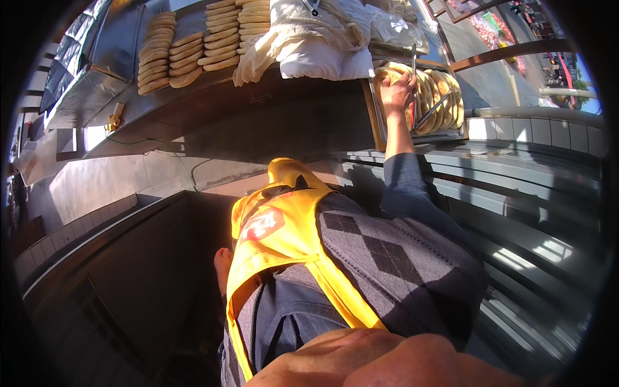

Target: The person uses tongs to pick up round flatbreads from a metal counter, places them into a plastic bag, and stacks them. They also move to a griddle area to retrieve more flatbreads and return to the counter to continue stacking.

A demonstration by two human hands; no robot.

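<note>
My right hand (399,93) reaches over flatbreads (435,99) standing on edge in a shallow tray (442,138). Its fingers rest at the near-left breads and overlap a long metal utensil (414,57); I cannot tell whether they grip it. A second thin metal length (434,111) slants across the breads, and whether the two join as tongs is unclear. Low at my left side, beside my yellow apron (271,232), only part of my left hand (223,263) shows, with its fingers mostly hidden.
Several stacks of round flatbreads (220,38) stand on the metal counter (121,99). White and cream cloths (319,43) cover something beside them, near plastic bags (399,29). A thin green cable (174,152) hangs below the counter. A dark cabinet (121,261) stands at my left.
</note>
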